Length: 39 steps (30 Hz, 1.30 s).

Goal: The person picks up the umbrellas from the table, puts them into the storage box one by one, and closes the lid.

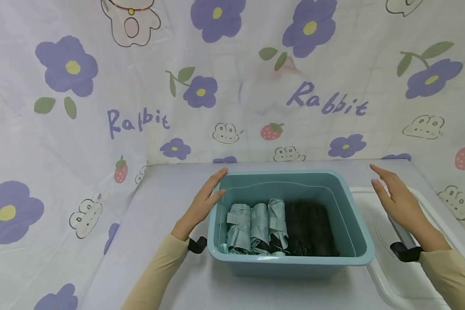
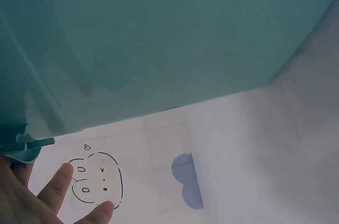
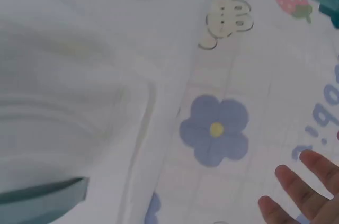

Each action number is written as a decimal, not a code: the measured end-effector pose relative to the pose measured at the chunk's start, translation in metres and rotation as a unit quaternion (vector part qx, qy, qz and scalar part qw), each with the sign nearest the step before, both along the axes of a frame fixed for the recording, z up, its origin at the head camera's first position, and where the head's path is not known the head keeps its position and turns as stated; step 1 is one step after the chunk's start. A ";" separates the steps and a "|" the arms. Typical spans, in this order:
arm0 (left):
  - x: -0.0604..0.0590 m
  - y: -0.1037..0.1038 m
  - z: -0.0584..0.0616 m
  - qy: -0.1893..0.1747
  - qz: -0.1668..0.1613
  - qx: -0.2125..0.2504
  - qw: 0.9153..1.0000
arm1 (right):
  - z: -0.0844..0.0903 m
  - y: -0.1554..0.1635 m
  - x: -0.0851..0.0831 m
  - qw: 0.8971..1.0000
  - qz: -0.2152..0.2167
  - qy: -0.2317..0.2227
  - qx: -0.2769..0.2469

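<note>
A teal plastic bin (image 1: 352, 232) of folded umbrellas (image 1: 257, 228) sits mid-table. The left hand (image 1: 205, 202) rests flat-fingered against its left rim; the right hand (image 1: 397, 200) hovers released, near its right side. Rigid, probably light; best lifted by both rims.

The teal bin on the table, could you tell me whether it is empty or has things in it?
Not empty: the teal bin holds folded umbrellas, three light blue and dark ones, side by side.

Smooth plastic bin (image 1: 356, 241), matt printed cloth (image 1: 62, 142)
</note>
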<state>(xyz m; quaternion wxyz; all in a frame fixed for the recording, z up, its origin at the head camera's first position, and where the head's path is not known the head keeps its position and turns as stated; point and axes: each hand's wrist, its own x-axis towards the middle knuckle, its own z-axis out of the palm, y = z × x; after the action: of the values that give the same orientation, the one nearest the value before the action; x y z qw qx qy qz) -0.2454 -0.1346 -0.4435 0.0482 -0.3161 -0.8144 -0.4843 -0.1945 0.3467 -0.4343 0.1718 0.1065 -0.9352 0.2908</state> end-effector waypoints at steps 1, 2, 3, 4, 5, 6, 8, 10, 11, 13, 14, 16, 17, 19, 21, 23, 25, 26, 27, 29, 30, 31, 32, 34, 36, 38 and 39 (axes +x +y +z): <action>0.003 0.001 0.003 -0.002 -0.002 0.005 1.000 | -0.003 0.005 0.001 1.000 -0.010 -0.004 0.012; 0.005 0.001 0.007 -0.004 -0.005 0.009 1.000 | -0.005 0.009 0.002 0.999 -0.021 -0.009 0.023; 0.007 0.002 0.010 -0.005 -0.007 0.011 1.000 | -0.009 0.014 0.004 0.999 -0.030 -0.015 0.037; 0.008 0.002 0.010 -0.006 -0.007 0.012 1.000 | -0.012 0.017 0.005 0.998 -0.038 -0.022 0.050; 0.008 0.002 0.010 -0.007 -0.007 0.012 1.000 | -0.016 0.021 0.007 0.997 -0.045 -0.032 0.061; 0.009 0.002 0.011 -0.007 -0.008 0.013 1.000 | -0.021 0.025 0.009 0.995 -0.051 -0.038 0.074; 0.009 0.003 0.012 -0.008 -0.008 0.013 1.000 | -0.031 0.031 0.013 0.992 -0.059 -0.063 0.093; 0.008 0.003 0.012 -0.014 -0.012 0.015 1.000 | -0.041 0.036 0.018 0.987 -0.065 -0.094 0.111; 0.008 0.004 0.012 -0.017 -0.015 0.015 1.000 | -0.046 0.039 0.021 0.985 -0.068 -0.108 0.118; 0.007 0.005 0.012 -0.023 -0.018 0.017 0.999 | -0.054 0.042 0.025 0.979 -0.074 -0.137 0.129; 0.007 0.005 0.012 -0.025 -0.018 0.017 0.999 | -0.056 0.044 0.027 0.976 -0.077 -0.153 0.133; 0.007 0.005 0.013 -0.028 -0.016 0.016 0.999 | -0.059 0.047 0.031 0.972 -0.081 -0.173 0.140; 0.007 0.005 0.013 -0.028 -0.014 0.015 0.999 | -0.060 0.048 0.032 0.970 -0.085 -0.179 0.143; 0.008 0.005 0.013 -0.025 -0.010 0.013 1.000 | -0.059 0.049 0.034 0.966 -0.089 -0.192 0.147; 0.009 0.005 0.013 -0.026 -0.008 0.013 1.000 | -0.059 0.051 0.035 0.963 -0.094 -0.204 0.152; 0.010 0.004 0.014 -0.025 -0.006 0.014 1.000 | -0.059 0.053 0.036 0.959 -0.098 -0.217 0.155; 0.010 0.004 0.014 -0.029 -0.006 0.015 0.999 | -0.061 0.054 0.036 0.955 -0.102 -0.230 0.158; 0.010 0.004 0.014 -0.031 -0.006 0.016 0.999 | -0.062 0.055 0.037 0.953 -0.102 -0.236 0.160; 0.010 0.003 0.014 -0.033 -0.007 0.017 0.999 | -0.063 0.056 0.037 0.951 -0.102 -0.242 0.162; 0.010 0.003 0.015 -0.035 -0.009 0.018 0.999 | -0.065 0.056 0.038 0.948 -0.108 -0.250 0.165; 0.010 0.002 0.015 -0.037 -0.009 0.018 0.999 | -0.066 0.057 0.038 0.946 -0.112 -0.253 0.166; 0.010 0.002 0.015 -0.037 -0.009 0.017 0.999 | -0.067 0.057 0.038 0.945 -0.116 -0.255 0.167; 0.009 0.002 0.015 -0.038 -0.010 0.016 0.999 | -0.068 0.057 0.039 0.944 -0.118 -0.257 0.168; 0.008 0.002 0.015 -0.039 -0.008 0.014 0.999 | -0.069 0.057 0.039 0.945 -0.122 -0.255 0.167; 0.007 0.002 0.015 -0.041 -0.007 0.013 0.999 | -0.070 0.058 0.039 0.948 -0.118 -0.243 0.167; 0.005 0.003 0.015 -0.042 -0.007 0.015 0.999 | -0.071 0.058 0.039 0.951 -0.115 -0.232 0.166; 0.005 0.003 0.015 -0.043 -0.008 0.016 0.999 | -0.071 0.059 0.039 0.952 -0.114 -0.229 0.166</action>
<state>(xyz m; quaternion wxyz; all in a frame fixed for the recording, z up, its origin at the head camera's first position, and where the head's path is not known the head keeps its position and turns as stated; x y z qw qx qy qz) -0.2407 -0.1317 -0.4282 0.0139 -0.3005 -0.8054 -0.5108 -0.1552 0.4057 -0.5053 -0.0348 -0.0429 -0.9905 0.1262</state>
